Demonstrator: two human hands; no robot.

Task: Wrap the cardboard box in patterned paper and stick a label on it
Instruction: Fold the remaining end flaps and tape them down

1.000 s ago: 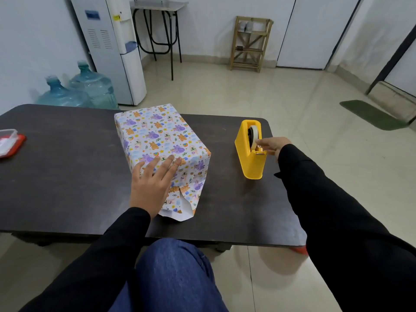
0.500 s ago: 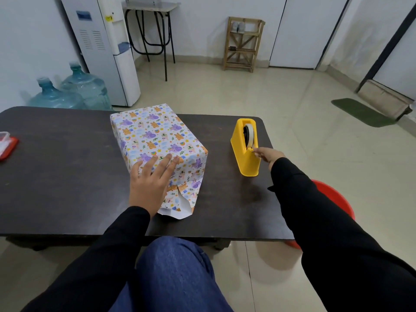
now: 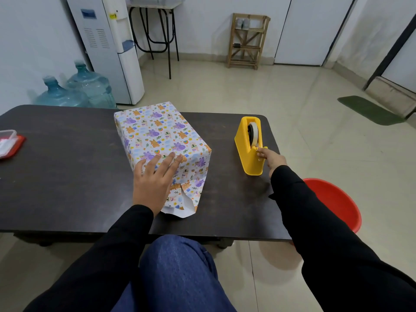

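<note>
Well left of my left hand (image 3: pixel 153 181), a red-lidded container (image 3: pixel 9 143) sits on the dark table (image 3: pixel 67 176). That hand lies flat with straight fingers, pressing the near top edge of the paper-wrapped box (image 3: pixel 162 136), and a loose paper flap (image 3: pixel 180 211) hangs below its palm. Further right, my right hand (image 3: pixel 271 157) pinches the near tip of the yellow tape dispenser (image 3: pixel 247 154), with a red basin (image 3: pixel 333 203) on the floor beside its sleeve.

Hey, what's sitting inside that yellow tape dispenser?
A white tape roll on a dark hub sits in the yellow dispenser. Its lower half is hidden by the dispenser's wall.
</note>
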